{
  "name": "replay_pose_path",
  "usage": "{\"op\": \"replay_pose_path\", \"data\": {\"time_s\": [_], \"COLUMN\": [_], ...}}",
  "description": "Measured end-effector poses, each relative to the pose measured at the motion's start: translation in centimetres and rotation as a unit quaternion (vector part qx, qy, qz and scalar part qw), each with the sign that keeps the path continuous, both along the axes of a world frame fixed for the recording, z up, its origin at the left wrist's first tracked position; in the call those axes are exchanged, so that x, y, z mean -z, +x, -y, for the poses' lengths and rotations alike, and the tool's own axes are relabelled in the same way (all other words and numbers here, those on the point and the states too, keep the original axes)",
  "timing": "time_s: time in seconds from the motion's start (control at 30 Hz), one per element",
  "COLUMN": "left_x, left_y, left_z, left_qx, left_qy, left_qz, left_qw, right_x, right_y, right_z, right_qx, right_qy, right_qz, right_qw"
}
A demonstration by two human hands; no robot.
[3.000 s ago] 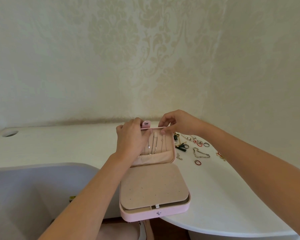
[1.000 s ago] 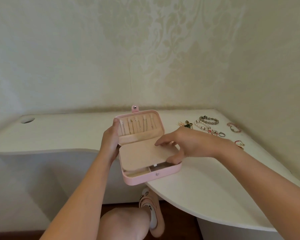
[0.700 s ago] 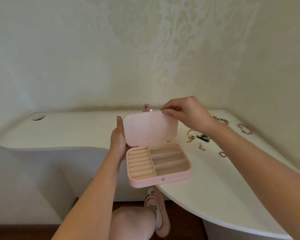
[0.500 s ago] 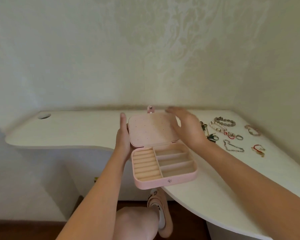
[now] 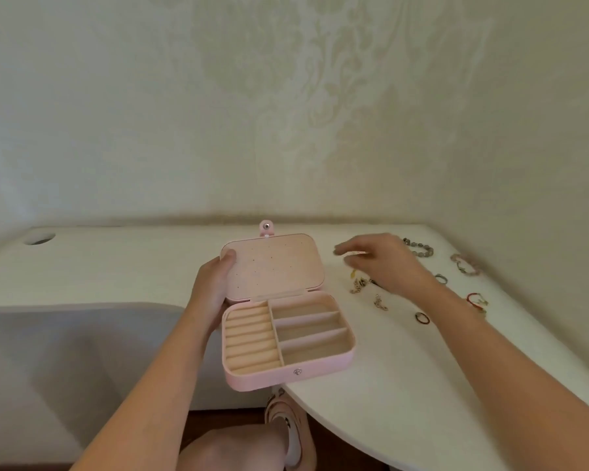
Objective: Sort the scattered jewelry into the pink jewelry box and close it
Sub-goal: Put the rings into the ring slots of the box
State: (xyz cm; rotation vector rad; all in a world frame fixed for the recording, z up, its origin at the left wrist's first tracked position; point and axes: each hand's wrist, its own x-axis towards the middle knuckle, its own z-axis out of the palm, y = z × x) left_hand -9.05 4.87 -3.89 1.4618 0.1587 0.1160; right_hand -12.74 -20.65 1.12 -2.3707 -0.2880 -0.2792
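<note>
The pink jewelry box [image 5: 286,375] lies open at the front edge of the white table [image 5: 388,385], and its beige ring rolls and three side compartments hold nothing. My left hand [image 5: 211,287] grips the left side of the raised inner panel [image 5: 272,266], thumb on its top corner. My right hand [image 5: 378,263] hovers blurred over the scattered jewelry, fingers spread, holding nothing. Small chains [image 5: 359,285] lie just below it. A grey bead bracelet [image 5: 419,248], a pink bracelet [image 5: 464,263], a silver ring [image 5: 441,278], a dark red ring [image 5: 422,318] and a red bangle [image 5: 476,299] lie further right.
The wallpapered wall [image 5: 286,113] closes the table at the back and right. A round cable hole [image 5: 40,238] sits at the far left. Below the curved table edge are my knee [image 5: 232,447] and a pink shoe [image 5: 293,433]. A grey-white panel [image 5: 65,351] stands lower left.
My right hand lifted the inner panel upright, let it go and moved right over the jewelry. My left hand kept hold of the box's left side.
</note>
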Motion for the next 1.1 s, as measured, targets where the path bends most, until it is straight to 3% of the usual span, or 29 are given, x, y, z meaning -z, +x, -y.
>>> {"op": "replay_pose_path", "data": {"time_s": [0.17, 0.33, 0.47, 0.57, 0.93, 1.0, 1.1], "left_x": [0.3, 0.3, 0.5, 0.7, 0.8, 0.8, 0.9], "left_y": [0.9, 1.5, 2.4, 2.4, 1.8, 1.7, 1.7], "left_z": [0.8, 2.4, 2.9, 2.7, 2.5, 2.5, 2.4], "left_qx": [-0.055, -0.113, -0.108, -0.101, -0.105, -0.109, -0.112], "left_qy": [0.062, 0.181, 0.204, 0.205, 0.181, 0.167, 0.156], "left_qz": [0.004, 0.049, 0.062, 0.065, 0.063, 0.061, 0.059], "left_qw": [0.997, 0.976, 0.971, 0.971, 0.976, 0.978, 0.980], "right_x": [-1.1, 0.3, 0.6, 0.8, 1.5, 0.6, -1.9], "right_y": [-0.1, 0.0, 0.4, 0.5, 0.3, -0.2, -1.7], "right_z": [7.2, 11.1, 11.3, 11.1, 11.4, 10.8, 8.3], "right_qx": [0.180, 0.308, 0.320, 0.322, 0.324, 0.308, 0.245], "right_qy": [0.073, -0.033, -0.132, -0.163, -0.066, -0.033, 0.096], "right_qz": [-0.020, -0.086, -0.180, -0.199, -0.146, -0.081, 0.026], "right_qw": [0.981, 0.947, 0.921, 0.911, 0.932, 0.947, 0.964]}}
